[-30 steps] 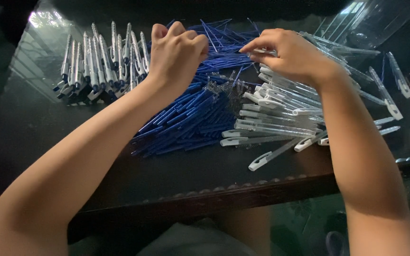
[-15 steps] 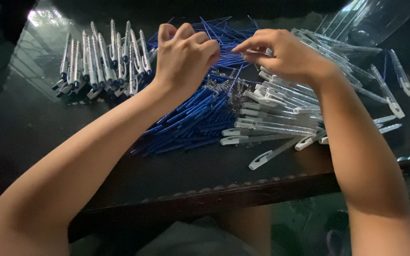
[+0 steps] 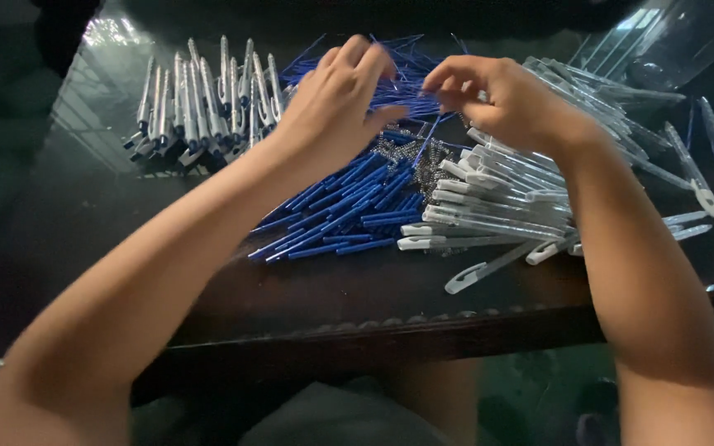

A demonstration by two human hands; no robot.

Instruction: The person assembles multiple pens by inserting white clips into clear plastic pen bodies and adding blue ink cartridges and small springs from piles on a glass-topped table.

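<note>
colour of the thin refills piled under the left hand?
Blue. The pile of pen refills lies below the left hand; the head view shows it clearly.

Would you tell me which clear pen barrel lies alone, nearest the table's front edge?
The clear barrel lying slanted, apart below the right-hand pile, closest to the table edge.

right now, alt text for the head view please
Two bare hands, left hand and right hand, meet fingertip to fingertip over a heap of blue pen tubes on a dark table. Clear pen barrels lie right, assembled pens left.
</note>
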